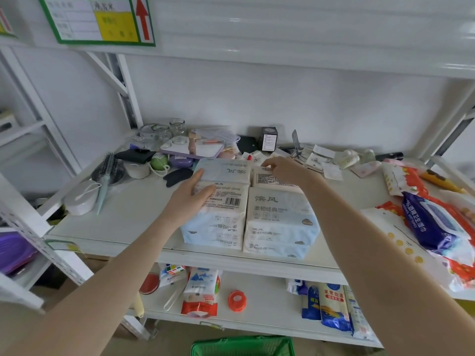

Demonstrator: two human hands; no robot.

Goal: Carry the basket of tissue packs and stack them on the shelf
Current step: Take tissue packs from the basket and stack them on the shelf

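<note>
Several white and pale-blue tissue packs stand stacked on the white shelf in the middle. There is a front left stack, a front right stack and packs behind them. My left hand rests on the left side of the top rear-left pack, fingers wrapped on its edge. My right hand pinches the far edge of the rear right pack. The green basket sits on the floor below, at the bottom edge of the view.
Jars, a hairbrush, a white case and small clutter fill the shelf's back and left. Wet-wipe packs lie at the right. A lower shelf holds bags and an orange lid.
</note>
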